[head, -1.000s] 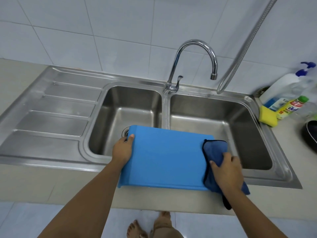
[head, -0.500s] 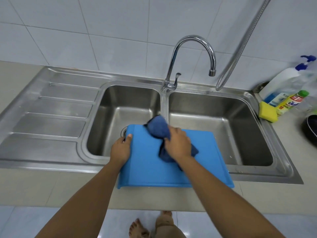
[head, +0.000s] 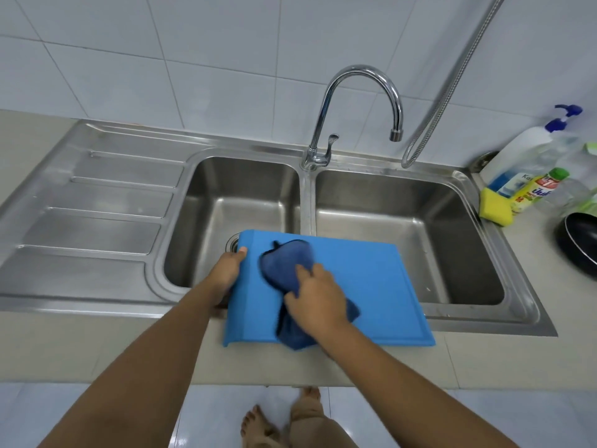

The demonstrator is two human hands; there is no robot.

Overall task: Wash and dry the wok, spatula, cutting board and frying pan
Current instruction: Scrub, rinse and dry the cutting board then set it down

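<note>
- Cutting board [head: 355, 286]: blue, rectangular, lying flat across the near rim of the sink [head: 97, 221]. Its far part is over both basins and its near edge is on the desk [head: 97, 347].
- Left hand [head: 227, 273]: at the board's left edge, fingers wrapped round that edge, thumb on the top face.
- Right hand [head: 318, 302]: on the board left of centre, fingers curled over a cloth [head: 284, 266] and pressing it onto the board.
- Cloth: dark blue, bunched, partly under the right hand, reaching the board's near edge.
- Frying pan [head: 578, 247]: black, on the desk at the far right, partly out of view, well apart from the board.
- Sink: stainless steel, two basins, ribbed drainboard on the left.
- Faucet [head: 355, 92]: chrome gooseneck behind the divider, spout above the right basin.
- Hose [head: 452, 82]: metal, hanging along the tiled wall.
- Sponge [head: 494, 206]: yellow, by the sink's right rim.
- White pump bottle [head: 523, 147] and green-capped yellow bottle [head: 536, 192]: just beside the sponge.
</note>
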